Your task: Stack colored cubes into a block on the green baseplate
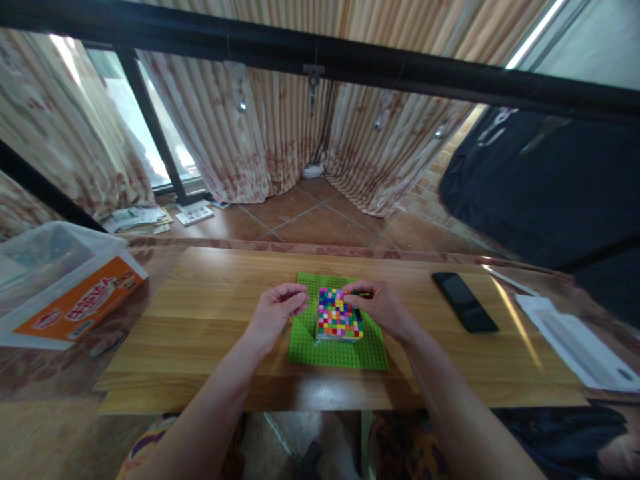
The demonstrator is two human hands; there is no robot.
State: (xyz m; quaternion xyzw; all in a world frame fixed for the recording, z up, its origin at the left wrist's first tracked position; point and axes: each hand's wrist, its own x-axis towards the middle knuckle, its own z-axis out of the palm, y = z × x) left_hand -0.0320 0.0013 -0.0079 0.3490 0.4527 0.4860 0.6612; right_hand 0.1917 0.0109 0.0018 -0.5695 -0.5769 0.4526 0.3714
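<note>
A block of many small coloured building bricks (336, 319) sits on a green studded baseplate (330, 355) on the wooden table. My right hand (375, 303) reaches over the block's right side, its fingertips pinched at the top near the far right corner. Whatever is between those fingers is too small to make out. My left hand (280, 307) hovers at the left edge of the baseplate, apart from the block. Its thumb and fingers are pressed together, and I cannot see clearly what they hold.
A black phone (465, 302) lies on the wooden table (210, 293) to the right. White paper or packaging (575, 343) rests at the right end. A clear plastic box with an orange label (83, 300) stands at the left. Behind are striped curtains (280, 133).
</note>
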